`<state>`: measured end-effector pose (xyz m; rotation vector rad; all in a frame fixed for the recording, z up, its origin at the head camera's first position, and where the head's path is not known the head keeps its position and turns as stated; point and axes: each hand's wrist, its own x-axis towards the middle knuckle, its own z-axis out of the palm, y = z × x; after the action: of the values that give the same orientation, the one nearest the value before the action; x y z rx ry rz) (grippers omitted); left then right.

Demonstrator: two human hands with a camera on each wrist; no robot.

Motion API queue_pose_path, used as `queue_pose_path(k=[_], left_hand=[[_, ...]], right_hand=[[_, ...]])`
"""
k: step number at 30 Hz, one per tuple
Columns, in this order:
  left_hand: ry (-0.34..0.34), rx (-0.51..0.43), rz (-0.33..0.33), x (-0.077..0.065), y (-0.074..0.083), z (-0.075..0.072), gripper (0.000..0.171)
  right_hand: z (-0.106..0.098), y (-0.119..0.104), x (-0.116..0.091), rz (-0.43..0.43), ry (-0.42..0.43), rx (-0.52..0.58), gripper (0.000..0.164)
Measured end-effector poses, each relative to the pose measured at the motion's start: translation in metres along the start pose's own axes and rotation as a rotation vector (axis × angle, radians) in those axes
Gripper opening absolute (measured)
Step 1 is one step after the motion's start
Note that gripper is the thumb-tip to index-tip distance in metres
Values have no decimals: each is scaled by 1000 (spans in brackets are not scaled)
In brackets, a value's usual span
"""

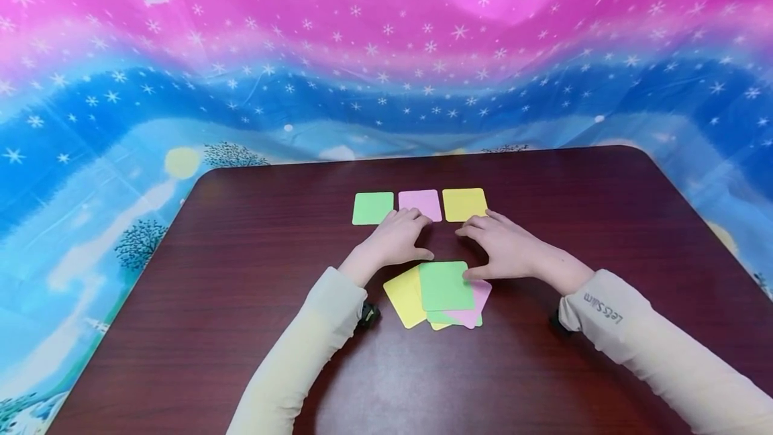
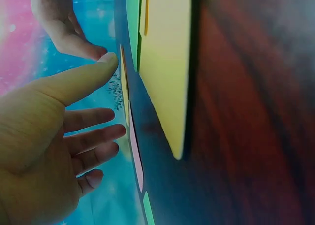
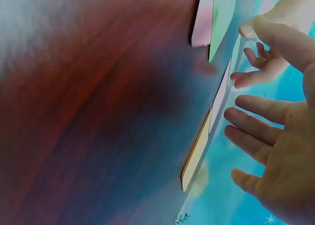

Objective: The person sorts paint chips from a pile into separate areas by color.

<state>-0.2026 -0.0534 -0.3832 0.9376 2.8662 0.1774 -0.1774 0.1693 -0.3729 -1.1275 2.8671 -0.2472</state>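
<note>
Three square cards lie in a row: a green card [image 1: 372,209], a pink card [image 1: 419,203] and a yellow card [image 1: 464,204]. Nearer the person is a loose, fanned pile topped by a green card [image 1: 445,286], with a yellow card [image 1: 403,297] and a pink card [image 1: 480,299] sticking out beneath. My left hand [image 1: 398,237], fingers extended and holding nothing, hovers between row and pile, overlapping the row's pink card. The right hand [image 1: 504,247] mirrors it, also holding nothing; its thumb overlaps the pile's right corner in the head view, its fingers near the row's yellow card.
The cards lie on a dark reddish-brown table [image 1: 253,274] with rounded far corners. Behind it hangs a pink and blue snowflake-patterned cloth [image 1: 386,79]. Dark bands with devices [image 1: 368,315] show at the sleeve cuffs.
</note>
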Motion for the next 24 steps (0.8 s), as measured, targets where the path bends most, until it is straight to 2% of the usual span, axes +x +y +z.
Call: queue_pose_path(k=[11, 19, 24], left_hand=[[-40, -36, 65, -20, 3, 4, 66], [-35, -10, 130, -31, 10, 7, 63], [-75, 55, 147, -37, 17, 5, 72]], right_hand=[[9, -17, -7, 8, -70, -25, 89], [13, -22, -6, -3, -90, -57, 89], [14, -24, -7, -19, -92, -74, 84]])
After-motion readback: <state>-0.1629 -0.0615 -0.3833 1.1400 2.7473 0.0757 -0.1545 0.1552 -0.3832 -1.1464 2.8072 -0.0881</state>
